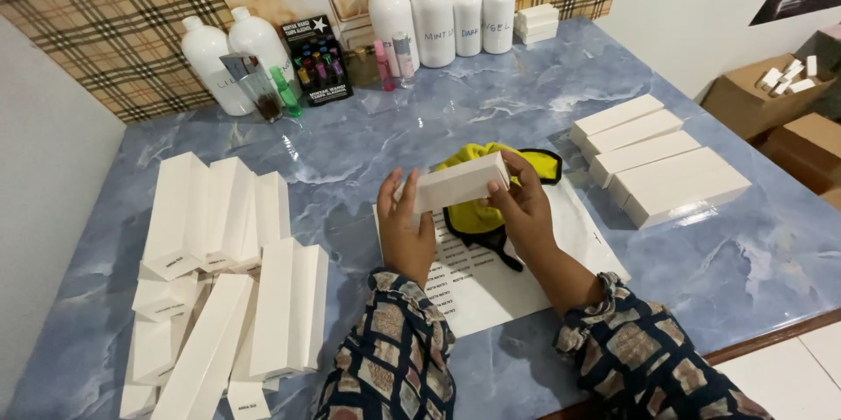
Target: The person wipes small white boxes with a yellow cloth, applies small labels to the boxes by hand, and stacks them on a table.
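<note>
The person's left hand (405, 229) and right hand (526, 210) are raised above a printed sheet (491, 284) on the blue marble table (745, 262); both are clamped on one small white box (460, 182), held level between them, the left fingers gripping its left end and the right fingers its right end. Just behind the box lies a yellow cloth (477, 210); farther back, white bottles (434, 13) stand against the wall.

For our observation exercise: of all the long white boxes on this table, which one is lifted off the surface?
The small white box held between the left hand and right hand, above the sheet of paper. The left pile and right row rest on the table.
</note>
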